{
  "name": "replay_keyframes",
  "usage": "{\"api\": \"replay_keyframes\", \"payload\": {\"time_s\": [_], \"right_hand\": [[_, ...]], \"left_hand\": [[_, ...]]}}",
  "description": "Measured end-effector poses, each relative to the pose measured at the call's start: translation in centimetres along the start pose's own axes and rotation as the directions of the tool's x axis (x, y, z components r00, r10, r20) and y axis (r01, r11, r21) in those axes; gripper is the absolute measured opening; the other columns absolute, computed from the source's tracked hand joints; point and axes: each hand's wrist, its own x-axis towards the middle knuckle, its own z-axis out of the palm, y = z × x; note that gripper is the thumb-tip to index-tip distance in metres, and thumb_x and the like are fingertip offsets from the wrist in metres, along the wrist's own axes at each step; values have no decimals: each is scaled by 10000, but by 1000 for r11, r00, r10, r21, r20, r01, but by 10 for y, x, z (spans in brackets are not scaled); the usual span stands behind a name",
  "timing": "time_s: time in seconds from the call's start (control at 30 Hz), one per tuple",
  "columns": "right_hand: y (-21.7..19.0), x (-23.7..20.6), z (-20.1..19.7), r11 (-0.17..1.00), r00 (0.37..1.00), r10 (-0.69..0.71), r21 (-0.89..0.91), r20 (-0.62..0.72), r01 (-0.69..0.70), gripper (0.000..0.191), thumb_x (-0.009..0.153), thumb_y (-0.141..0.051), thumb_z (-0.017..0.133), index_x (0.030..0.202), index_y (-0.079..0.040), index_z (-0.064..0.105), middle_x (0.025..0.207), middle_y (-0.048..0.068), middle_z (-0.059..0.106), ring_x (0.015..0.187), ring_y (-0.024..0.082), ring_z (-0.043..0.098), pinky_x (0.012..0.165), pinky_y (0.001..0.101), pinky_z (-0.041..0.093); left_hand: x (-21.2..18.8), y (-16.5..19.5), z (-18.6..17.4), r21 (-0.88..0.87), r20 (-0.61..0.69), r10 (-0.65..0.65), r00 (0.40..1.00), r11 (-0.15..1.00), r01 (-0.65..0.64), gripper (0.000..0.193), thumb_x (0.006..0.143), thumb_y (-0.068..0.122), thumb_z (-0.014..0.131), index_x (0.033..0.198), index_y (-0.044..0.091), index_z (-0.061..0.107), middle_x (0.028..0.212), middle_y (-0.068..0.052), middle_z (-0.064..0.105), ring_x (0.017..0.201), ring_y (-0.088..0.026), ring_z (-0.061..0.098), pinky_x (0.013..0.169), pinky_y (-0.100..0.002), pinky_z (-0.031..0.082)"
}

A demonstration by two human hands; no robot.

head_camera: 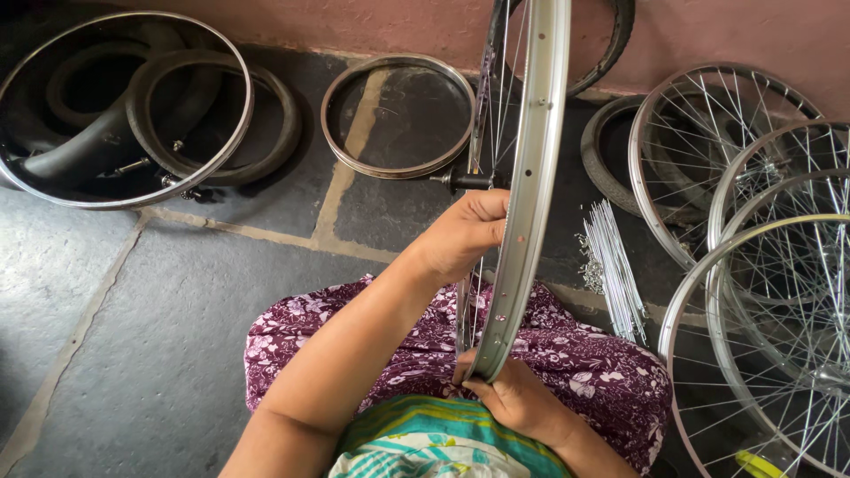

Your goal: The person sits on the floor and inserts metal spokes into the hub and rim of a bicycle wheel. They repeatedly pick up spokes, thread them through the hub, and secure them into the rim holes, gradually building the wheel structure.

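Wheel: you hold a spoked bicycle wheel (522, 177) upright on edge over your lap, seen nearly edge-on; its long line runs from 6 o'clock near your body up to 12 o'clock at the wall.
Rim: smooth, shiny silver metal, a shallow channel dotted with small spoke holes; thin steel spokes fan to a dark hub axle (465, 181) sticking out towards 9 o'clock.
Left hand: your left hand (465, 232) curls over the rim's side at mid-height, fingers pressed together among the spokes.
Right hand: your right hand (509, 394) pinches the rim's lowest part, thumb on top.
Lap: purple floral cloth (584, 363).
Floor: rough grey stone slabs (133, 310).
At 3 o'clock: a bundle of loose spokes (611, 265) and stacked laced wheels (770, 292).
At 10 o'clock: a bare rim ringing black rubber tubes (124, 106).
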Motion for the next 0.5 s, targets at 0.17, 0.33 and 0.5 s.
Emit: {"api": "replay_keyframes", "payload": {"time_s": [0.17,0.33,0.5], "right_hand": [[-10,-2,0,992,993,109,52,50,-112,233,938,-28,662,1163,-60,609,978,81,744,928,247,763,827,371,591],[-15,0,-5,961,959,277,-14,66,-277,159,922,-71,668,1081,-70,652,934,75,734,817,243,746,768,364,586],[-21,5,-4,992,992,122,-5,3,-122,206,913,-55,674,1116,-53,634,975,93,737,944,260,744,832,374,573]], "left_hand": [[-16,-7,16,-72,-60,7,998,997,-11,273,956,288,804,1081,54,739,946,1,723,854,-96,644,808,-279,524],[-18,-8,14,-135,-77,36,996,990,-46,252,934,225,801,1099,54,717,985,-28,737,885,-118,676,829,-292,553],[-17,-10,10,-160,-43,75,996,984,-81,203,966,186,797,1062,19,733,1004,-49,741,908,-138,676,851,-304,548]]}}
